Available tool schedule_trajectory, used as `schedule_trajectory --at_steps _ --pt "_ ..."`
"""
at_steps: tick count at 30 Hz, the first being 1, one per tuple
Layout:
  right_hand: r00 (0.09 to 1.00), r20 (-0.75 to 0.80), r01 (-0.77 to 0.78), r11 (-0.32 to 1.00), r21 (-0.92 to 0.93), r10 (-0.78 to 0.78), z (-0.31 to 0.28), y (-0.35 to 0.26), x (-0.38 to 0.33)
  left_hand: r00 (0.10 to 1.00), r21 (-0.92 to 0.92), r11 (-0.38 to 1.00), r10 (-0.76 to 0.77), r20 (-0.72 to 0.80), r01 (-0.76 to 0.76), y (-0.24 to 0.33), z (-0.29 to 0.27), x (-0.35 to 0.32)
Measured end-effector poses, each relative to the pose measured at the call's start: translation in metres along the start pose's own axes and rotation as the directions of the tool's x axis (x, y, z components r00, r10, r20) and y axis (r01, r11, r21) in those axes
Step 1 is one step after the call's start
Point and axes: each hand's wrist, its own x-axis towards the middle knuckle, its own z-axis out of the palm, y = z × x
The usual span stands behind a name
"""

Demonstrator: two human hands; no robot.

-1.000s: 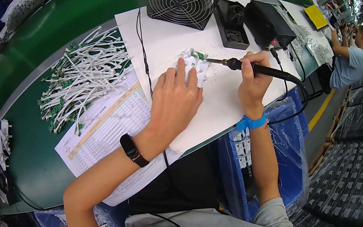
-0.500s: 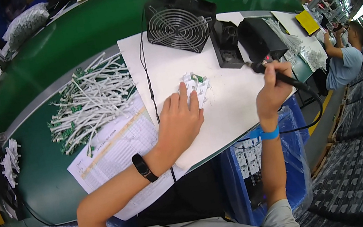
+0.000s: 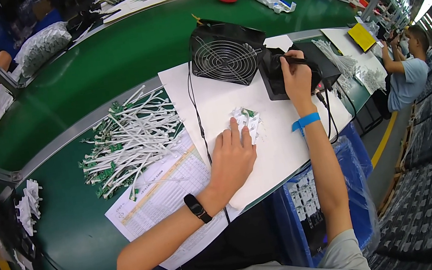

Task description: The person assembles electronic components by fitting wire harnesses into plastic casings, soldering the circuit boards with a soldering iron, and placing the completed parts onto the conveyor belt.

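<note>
My left hand (image 3: 233, 159) lies flat with fingers stretched over a white plastic part (image 3: 243, 119), which carries a small green circuit board (image 3: 249, 113). The part rests on a white board (image 3: 279, 142). My right hand (image 3: 297, 75) is closed round the black handle of a soldering iron (image 3: 294, 60), held at the black iron stand (image 3: 275, 89); the tip is hidden. Left of the stand stands a black fan with a round wire guard (image 3: 226, 58). Behind my right hand is a black box-shaped station (image 3: 323, 61).
A heap of white cables with green boards (image 3: 132, 140) lies left of the white board, above a printed sheet (image 3: 154, 207). A black cord (image 3: 199, 120) crosses the white board. Blue lined bins (image 3: 363, 154) stand below the table edge. A co-worker (image 3: 405, 65) sits at far right.
My right hand has moved the soldering iron away from the near right, up and left to the stand. My left hand stays on the white part; the whole view has shifted slightly.
</note>
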Motion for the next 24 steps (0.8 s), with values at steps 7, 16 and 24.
schedule_trajectory --at_steps 7,16,24 --pt "0.999 0.001 0.040 0.999 -0.023 -0.040 0.000 0.008 0.001 1.000 0.017 1.000 0.006 0.009 -0.006 0.000 0.001 -0.001" --pt "0.994 -0.058 -0.077 0.978 0.192 0.089 -0.001 0.008 -0.008 1.000 -0.020 1.000 -0.011 0.027 0.012 0.000 0.006 -0.003" --pt "0.933 0.004 -0.340 0.877 0.340 0.360 -0.028 -0.014 -0.057 0.999 -0.277 0.960 -0.044 0.004 0.043 0.010 -0.050 0.010"
